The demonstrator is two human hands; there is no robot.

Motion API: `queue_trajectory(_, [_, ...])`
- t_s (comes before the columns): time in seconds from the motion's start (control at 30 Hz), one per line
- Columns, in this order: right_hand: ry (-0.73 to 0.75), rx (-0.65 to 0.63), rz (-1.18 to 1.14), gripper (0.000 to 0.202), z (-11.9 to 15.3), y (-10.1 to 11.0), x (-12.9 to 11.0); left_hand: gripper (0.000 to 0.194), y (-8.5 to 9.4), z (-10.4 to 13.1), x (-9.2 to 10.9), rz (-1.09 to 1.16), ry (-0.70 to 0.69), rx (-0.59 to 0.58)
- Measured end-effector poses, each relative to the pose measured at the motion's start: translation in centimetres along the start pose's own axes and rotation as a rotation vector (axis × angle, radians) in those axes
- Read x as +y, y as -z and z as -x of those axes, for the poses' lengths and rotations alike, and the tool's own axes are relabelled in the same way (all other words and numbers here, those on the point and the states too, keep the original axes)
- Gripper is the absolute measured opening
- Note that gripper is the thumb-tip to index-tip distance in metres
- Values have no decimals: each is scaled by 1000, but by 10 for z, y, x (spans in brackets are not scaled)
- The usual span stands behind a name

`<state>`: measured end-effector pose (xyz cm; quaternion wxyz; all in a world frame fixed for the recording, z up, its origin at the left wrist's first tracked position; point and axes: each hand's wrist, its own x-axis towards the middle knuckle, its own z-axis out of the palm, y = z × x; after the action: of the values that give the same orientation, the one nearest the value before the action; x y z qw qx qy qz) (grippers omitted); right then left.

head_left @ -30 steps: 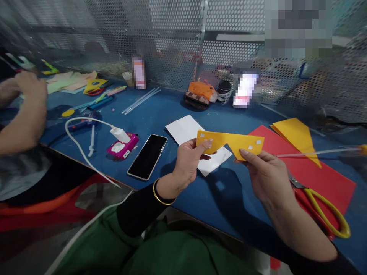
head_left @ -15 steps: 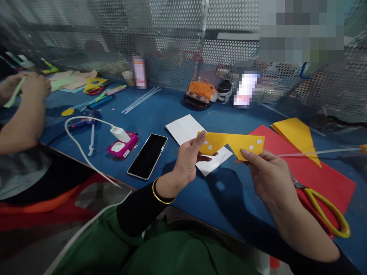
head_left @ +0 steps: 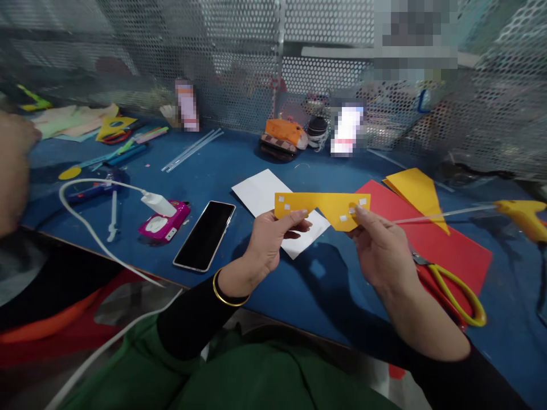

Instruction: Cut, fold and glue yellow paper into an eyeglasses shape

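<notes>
A yellow cut paper piece [head_left: 322, 204] with a notch in its lower edge and several small white squares is held up above the table. My left hand [head_left: 271, 236] pinches its left part, thumb in front. My right hand [head_left: 380, 242] grips its right end, thumb beside the white squares. Beneath it lies a white paper sheet [head_left: 262, 191], partly covered by my left hand and the piece. To the right, red paper [head_left: 465, 253] lies under scissors [head_left: 457, 290] with yellow and red handles, and folded yellow paper [head_left: 421, 193] rests on its upper part.
A black phone [head_left: 205, 236] and a magenta power socket [head_left: 164, 222] with a white plug lie left of my hands. A yellow glue gun [head_left: 523, 219] is at the right. Another person's arm [head_left: 12, 171] is at the far left. An orange pouch [head_left: 284, 134] stands at the back.
The view has shifted right, bringing the glue gun into sight. My left thumb has moved from the piece's upper edge to its lower part, and my right thumb sits higher, near the white squares.
</notes>
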<state>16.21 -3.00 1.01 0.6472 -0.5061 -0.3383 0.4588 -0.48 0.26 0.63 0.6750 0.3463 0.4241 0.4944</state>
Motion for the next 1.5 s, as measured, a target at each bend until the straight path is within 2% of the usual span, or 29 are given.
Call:
queue_trajectory(0.27, [21, 52, 5, 20, 2, -1, 1, 24, -1, 0, -3, -11, 2, -14])
queue_trajectory(0.47, [37, 71, -80, 24, -4, 1, 2, 23, -1, 0, -2, -14, -5, 4])
queue_trajectory(0.57, [49, 86, -24, 23, -5, 3, 4, 23, -1, -1, -2, -33, 0, -1])
queue_trajectory(0.7, [55, 51, -22, 27, -3, 2, 3, 25, 0, -1, -3, -38, -8, 0])
queue_trajectory(0.87, [-89, -42, 17, 26, 1, 0, 2, 23, -1, -1, -1, -10, -26, 22])
queue_trajectory(1.07, [-52, 52, -10, 24, 0, 0, 4, 32, -1, 0, 0, 36, -24, -1])
queue_trajectory(1.23, [-59, 38, 3, 21, 0, 1, 5, 28, -1, -1, -2, -7, -61, 53])
queue_trajectory(1.5, [-40, 90, -34, 23, 1, -2, 3, 31, -1, -2, -4, -4, -40, 4])
